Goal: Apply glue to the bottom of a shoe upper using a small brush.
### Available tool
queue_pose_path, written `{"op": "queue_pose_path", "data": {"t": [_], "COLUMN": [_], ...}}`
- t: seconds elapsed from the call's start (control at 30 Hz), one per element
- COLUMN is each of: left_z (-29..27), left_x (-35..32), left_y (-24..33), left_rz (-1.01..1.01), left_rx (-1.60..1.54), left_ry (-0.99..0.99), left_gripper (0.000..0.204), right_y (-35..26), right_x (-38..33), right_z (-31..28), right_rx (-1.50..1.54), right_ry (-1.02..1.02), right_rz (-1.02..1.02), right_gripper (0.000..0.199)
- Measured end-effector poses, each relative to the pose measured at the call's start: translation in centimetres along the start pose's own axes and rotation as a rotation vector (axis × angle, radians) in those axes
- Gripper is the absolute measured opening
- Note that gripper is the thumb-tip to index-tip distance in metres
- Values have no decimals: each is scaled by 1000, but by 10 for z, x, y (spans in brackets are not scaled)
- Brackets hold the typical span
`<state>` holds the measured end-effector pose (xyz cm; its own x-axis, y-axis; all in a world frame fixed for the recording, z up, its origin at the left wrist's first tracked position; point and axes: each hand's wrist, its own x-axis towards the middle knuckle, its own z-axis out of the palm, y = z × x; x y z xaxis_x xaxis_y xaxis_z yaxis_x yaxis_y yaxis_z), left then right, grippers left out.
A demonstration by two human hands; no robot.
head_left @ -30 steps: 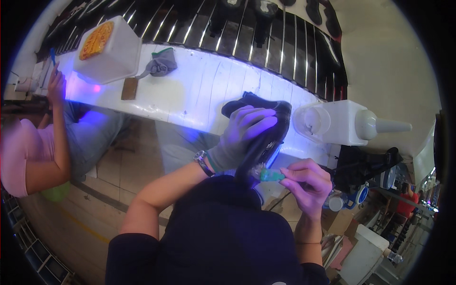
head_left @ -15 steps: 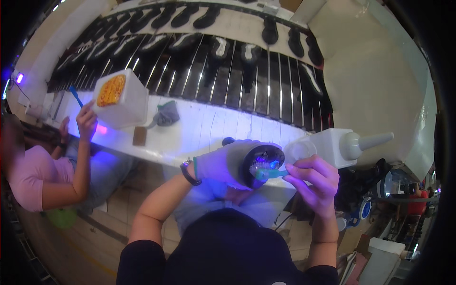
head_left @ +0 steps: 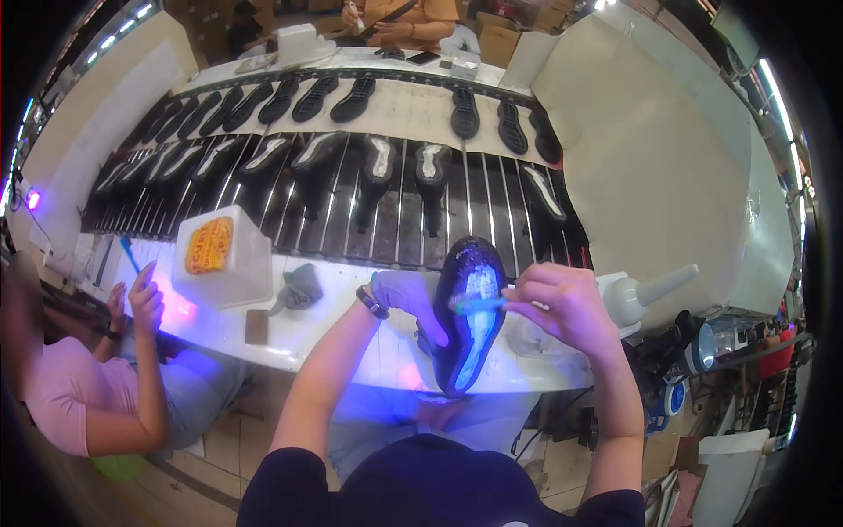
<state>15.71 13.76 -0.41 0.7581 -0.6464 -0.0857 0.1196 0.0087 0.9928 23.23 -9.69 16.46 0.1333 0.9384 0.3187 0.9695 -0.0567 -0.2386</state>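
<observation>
In front of me a black shoe upper (head_left: 452, 351) stands with its underside toward me, a long whitish patch running down it. My left hand (head_left: 406, 297), in a pale glove, is closed round its left side. In my right hand (head_left: 566, 303) a teal brush like a toothbrush (head_left: 483, 305) is pinched by the handle. Its bristle end touches or nearly touches the upper part of the shoe's underside. By my right wrist lies a white squeeze bottle (head_left: 625, 303) with a long nozzle, and a clear round dish (head_left: 529, 338) sits below my right hand.
Beyond the white table edge (head_left: 351, 360) runs a roller conveyor (head_left: 334, 215) carrying several black uppers; several black soles (head_left: 355, 98) lie on a belt behind. A white tub (head_left: 250, 263), a grey cloth (head_left: 300, 287) and a brown block (head_left: 256, 327) are at left. A co-worker (head_left: 97, 378) sits there; another person (head_left: 421, 25) is across.
The shoe has turned from end-on so its whole underside shows lengthwise. The brush has moved from its near end to the upper part. My view has tilted up, bringing in the person across.
</observation>
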Motion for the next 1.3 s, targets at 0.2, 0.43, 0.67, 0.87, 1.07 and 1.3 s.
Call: {"op": "queue_pose_path", "data": {"t": [0.2,0.43,0.67,0.87,1.07,1.3], "left_z": [11,98,138,149,149,144], "left_x": [-7,-43,-48,-41,-40,-37], "left_y": [28,28,13,40,35,35], "left_rz": [27,200,257,272,338,292], "left_rx": [-62,-221,244,664,655,448], "left_ry": [76,520,670,662,603,560], "left_gripper": [86,93,84,77,81,87], "right_y": [21,-44,-99,-118,-124,-102], "right_x": [-8,-78,-105,-101,-97,-87], "right_z": [8,57,81,47,12,19], "right_rx": [374,895,786,528,360,342], "right_ry": [-57,517,530,422,118,371], "right_rz": [122,773,820,562,242,402], "right_gripper": [10,12,14,19,25,21]}}
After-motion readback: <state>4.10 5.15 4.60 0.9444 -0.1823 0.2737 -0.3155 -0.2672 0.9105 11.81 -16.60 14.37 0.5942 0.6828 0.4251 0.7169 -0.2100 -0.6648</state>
